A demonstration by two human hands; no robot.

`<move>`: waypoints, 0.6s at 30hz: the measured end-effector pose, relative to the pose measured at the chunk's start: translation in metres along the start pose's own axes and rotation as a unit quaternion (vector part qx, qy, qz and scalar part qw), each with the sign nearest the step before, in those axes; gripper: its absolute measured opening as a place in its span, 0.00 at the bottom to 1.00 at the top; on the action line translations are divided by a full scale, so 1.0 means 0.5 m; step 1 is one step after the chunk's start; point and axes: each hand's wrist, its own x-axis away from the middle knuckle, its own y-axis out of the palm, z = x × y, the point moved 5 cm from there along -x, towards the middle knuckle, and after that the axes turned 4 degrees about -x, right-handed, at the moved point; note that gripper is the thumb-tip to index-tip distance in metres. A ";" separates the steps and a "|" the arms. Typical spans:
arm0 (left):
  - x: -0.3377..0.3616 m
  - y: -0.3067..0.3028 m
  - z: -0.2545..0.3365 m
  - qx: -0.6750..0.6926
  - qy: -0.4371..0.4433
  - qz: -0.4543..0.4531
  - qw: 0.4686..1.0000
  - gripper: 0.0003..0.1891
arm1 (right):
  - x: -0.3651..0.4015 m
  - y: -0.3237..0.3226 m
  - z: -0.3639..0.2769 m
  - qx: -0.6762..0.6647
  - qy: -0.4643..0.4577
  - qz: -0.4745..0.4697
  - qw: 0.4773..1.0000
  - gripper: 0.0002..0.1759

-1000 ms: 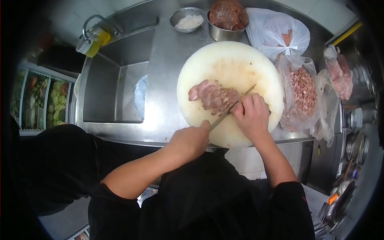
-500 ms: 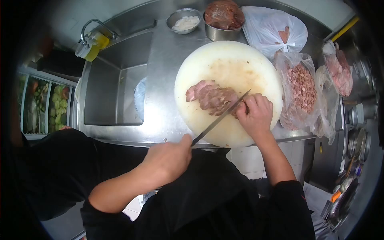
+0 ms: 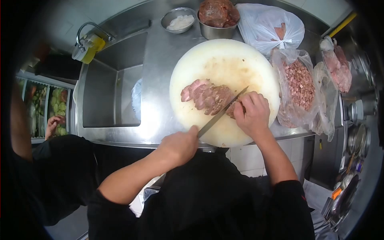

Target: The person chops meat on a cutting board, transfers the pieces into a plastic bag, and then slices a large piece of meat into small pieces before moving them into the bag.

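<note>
A round white cutting board (image 3: pixel 224 56) lies on the steel counter. Sliced brown-pink cooked meat (image 3: pixel 204 96) fans across its middle. My left hand (image 3: pixel 178 148) grips the handle of a long knife (image 3: pixel 222 113), whose blade runs up and right into the meat. My right hand (image 3: pixel 251 114) presses down on the uncut end of the meat, fingers curled beside the blade; that end is mostly hidden under the hand.
A steel sink (image 3: pixel 114 86) with a tap (image 3: pixel 86 30) sits left of the board. Behind it stand a small bowl of white stuff (image 3: pixel 178 20) and a bowl of meat (image 3: pixel 218 16). Plastic bags of meat (image 3: pixel 300 86) lie right. Another person's hand (image 3: pixel 54 124) reaches at far left.
My left hand drew the knife back toward me, then pushed it forward through the meat again. My right hand stayed on the meat. Another person's hand appeared at far left.
</note>
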 end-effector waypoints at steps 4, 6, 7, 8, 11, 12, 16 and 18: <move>-0.034 -0.019 0.018 0.035 0.014 0.003 0.999 0.15 | -0.004 -0.037 -0.009 -0.015 -0.057 -0.053 0.997 0.23; -0.027 -0.015 0.017 0.028 0.001 0.001 1.000 0.15 | 0.005 -0.034 0.023 0.028 -0.071 -0.064 0.995 0.27; -0.027 -0.012 0.015 0.031 0.007 0.009 0.999 0.15 | 0.001 -0.045 0.043 0.065 -0.068 -0.058 0.994 0.26; -0.030 -0.008 0.013 0.035 0.013 0.017 0.999 0.15 | -0.005 -0.054 0.073 0.082 -0.049 -0.049 0.994 0.26; -0.015 -0.003 0.009 0.043 0.011 0.025 0.999 0.15 | -0.040 -0.050 0.149 0.118 -0.011 -0.025 0.993 0.27; -0.008 -0.006 0.011 0.042 0.010 0.026 0.999 0.15 | -0.061 -0.044 0.166 0.121 -0.011 -0.016 0.992 0.27; 0.106 -0.058 -0.007 0.055 -0.005 0.008 0.998 0.14 | -0.132 -0.028 0.175 0.187 -0.035 -0.006 0.982 0.32; 0.148 -0.069 -0.057 0.061 -0.020 0.057 0.996 0.14 | -0.130 -0.026 0.129 0.147 -0.045 0.020 0.988 0.36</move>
